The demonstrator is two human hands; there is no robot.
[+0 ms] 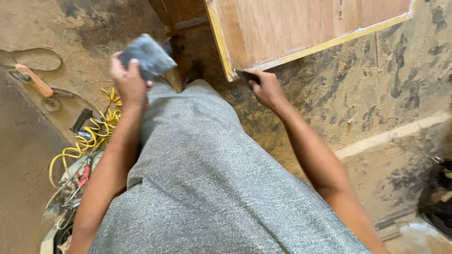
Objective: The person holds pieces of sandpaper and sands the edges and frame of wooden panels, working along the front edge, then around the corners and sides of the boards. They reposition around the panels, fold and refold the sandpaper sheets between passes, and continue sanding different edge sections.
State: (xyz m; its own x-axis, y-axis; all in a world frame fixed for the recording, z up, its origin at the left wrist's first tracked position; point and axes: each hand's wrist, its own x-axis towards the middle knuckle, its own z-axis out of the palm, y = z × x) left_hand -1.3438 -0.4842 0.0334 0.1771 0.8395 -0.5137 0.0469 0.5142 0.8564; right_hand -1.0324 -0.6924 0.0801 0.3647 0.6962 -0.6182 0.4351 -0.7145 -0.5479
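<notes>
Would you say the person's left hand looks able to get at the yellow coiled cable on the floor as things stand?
Probably not straight away. The left hand is raised and already grips a grey sanding pad, while the yellow cable lies lower on the floor. Nothing blocks the way, but the hand is occupied.

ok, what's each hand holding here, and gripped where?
Left hand holds a grey sanding block by its near end. Right hand grips a dark flat tool by its rear, tip at the plywood panel corner.
</notes>
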